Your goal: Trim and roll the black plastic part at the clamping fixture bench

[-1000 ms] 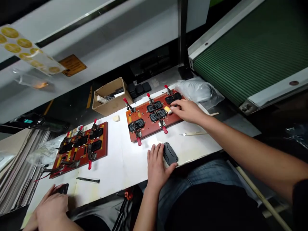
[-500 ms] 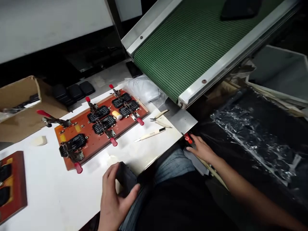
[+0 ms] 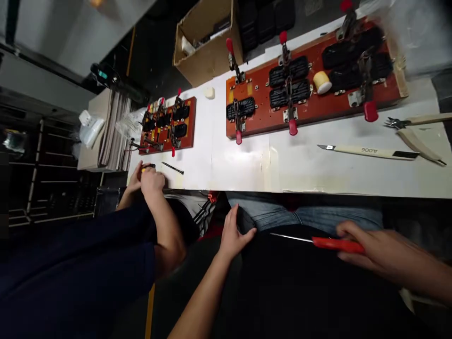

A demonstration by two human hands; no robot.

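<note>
Head view looks down at a white tabletop (image 3: 247, 165) and the person's lap below its near edge.

At the far left, another person's hands (image 3: 146, 179) rest on the near edge of the tabletop, closed around something small. Just past them lies a small red board (image 3: 167, 125) with black parts clamped on it. A thin dark stick (image 3: 172, 168) lies between that board and the near edge. A brown box (image 3: 208, 40) stands at the far edge.

Near the middle, a big red board (image 3: 314, 80) lies along the far edge. It holds black parts (image 3: 289, 80) under clamps with red handles, and a small yellow roll (image 3: 322, 81) sits on it.

Below the near edge, over the lap, the left hand (image 3: 235, 233) is curled around a black part (image 3: 246, 220), thumb on one side and fingers on the other. The part is off the tabletop, just under its near edge.

To the right, a white knife (image 3: 367, 151) lies flat on the tabletop between the big board and the near edge. Tweezers (image 3: 415, 129) lie at the right edge.

At the lower right, the right hand (image 3: 376, 252) grips a screwdriver (image 3: 332, 243) by its red handle. Its thin metal tip points left, toward the left hand, and does not touch the black part.
</note>
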